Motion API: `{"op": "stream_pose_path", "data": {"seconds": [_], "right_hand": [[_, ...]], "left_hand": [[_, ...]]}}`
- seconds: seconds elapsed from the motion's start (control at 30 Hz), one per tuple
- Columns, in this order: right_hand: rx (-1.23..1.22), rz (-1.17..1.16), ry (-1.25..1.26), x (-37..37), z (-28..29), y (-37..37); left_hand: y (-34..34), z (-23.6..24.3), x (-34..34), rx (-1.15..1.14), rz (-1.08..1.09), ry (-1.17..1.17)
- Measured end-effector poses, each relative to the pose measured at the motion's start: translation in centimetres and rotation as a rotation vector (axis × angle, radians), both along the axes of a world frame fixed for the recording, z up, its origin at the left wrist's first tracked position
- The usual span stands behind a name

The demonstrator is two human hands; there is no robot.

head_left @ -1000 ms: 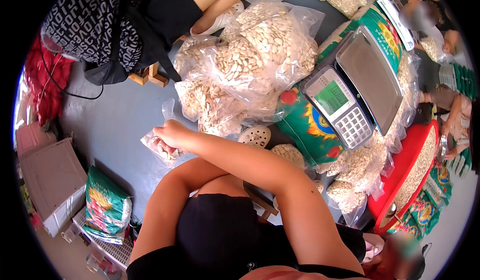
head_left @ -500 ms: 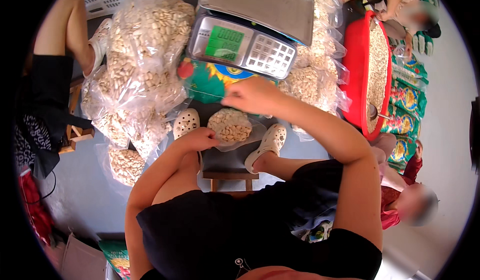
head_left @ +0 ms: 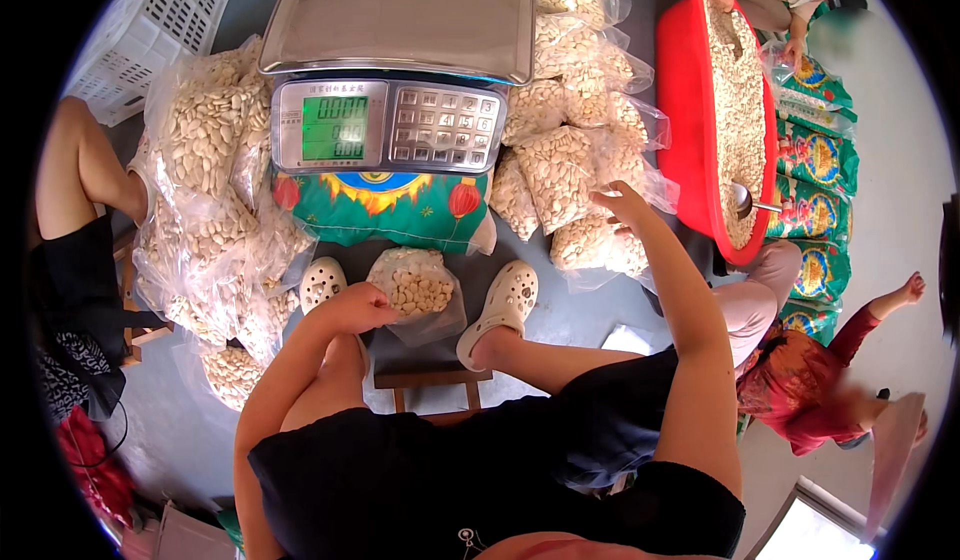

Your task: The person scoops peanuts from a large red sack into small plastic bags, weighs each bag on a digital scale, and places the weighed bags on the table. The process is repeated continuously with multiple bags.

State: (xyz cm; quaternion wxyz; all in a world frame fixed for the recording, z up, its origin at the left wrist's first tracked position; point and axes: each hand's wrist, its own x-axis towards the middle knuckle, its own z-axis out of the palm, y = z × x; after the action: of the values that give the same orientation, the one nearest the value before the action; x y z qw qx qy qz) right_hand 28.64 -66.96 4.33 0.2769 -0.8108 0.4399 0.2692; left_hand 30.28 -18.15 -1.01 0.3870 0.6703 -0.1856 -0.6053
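Between my feet lies a small clear plastic bag of pale flat seeds (head_left: pixel 422 292), which look like pumpkin seeds. My left hand (head_left: pixel 362 307) is closed at the bag's left edge, its fingers curled in against the plastic. Over to the right, my right hand (head_left: pixel 622 205) is above a pile of similar seed bags (head_left: pixel 560 165), fingers apart and nothing seen in them. Whether its fingertips touch a bag I cannot tell. A digital scale (head_left: pixel 385 125) with a bare metal pan (head_left: pixel 400 20) stands ahead, on top of a green printed sack (head_left: pixel 390 210).
Large bags of seeds (head_left: pixel 210 130) are heaped at the left, near another person's leg (head_left: pixel 90 160) and a white crate (head_left: pixel 150 30). A red tub (head_left: pixel 685 130) of seeds with a metal scoop (head_left: pixel 742 200) stands right, beside green packs (head_left: pixel 810 210) and two people.
My right hand has moved right, from in front of the scale to the bag pile. My left hand stays at the small bag. The view has shifted, and the person in red has raised an arm.
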Motion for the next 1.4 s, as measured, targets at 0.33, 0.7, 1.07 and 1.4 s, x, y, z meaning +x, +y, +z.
{"op": "stream_pose_path", "data": {"seconds": [0.33, 0.7, 1.07, 1.4], "right_hand": [[-0.04, 0.354, -0.568, 1.8, 4.2, 4.0], [0.138, 0.494, -1.173, 11.9, 25.8, 13.1], [-0.696, 1.427, -1.214, 17.9, 18.0, 19.6], [-0.849, 1.089, -0.884, 20.4, 18.9, 20.6]], "left_hand": [[-2.3, -1.6, -0.4, -0.027, -0.081, -0.067], [-1.4, -1.0, -0.6, -0.021, -0.07, -0.015], [-0.2, -0.9, -0.6, -0.088, 0.033, -0.04], [0.2, -1.7, -1.0, -0.061, 0.021, -0.058]]}}
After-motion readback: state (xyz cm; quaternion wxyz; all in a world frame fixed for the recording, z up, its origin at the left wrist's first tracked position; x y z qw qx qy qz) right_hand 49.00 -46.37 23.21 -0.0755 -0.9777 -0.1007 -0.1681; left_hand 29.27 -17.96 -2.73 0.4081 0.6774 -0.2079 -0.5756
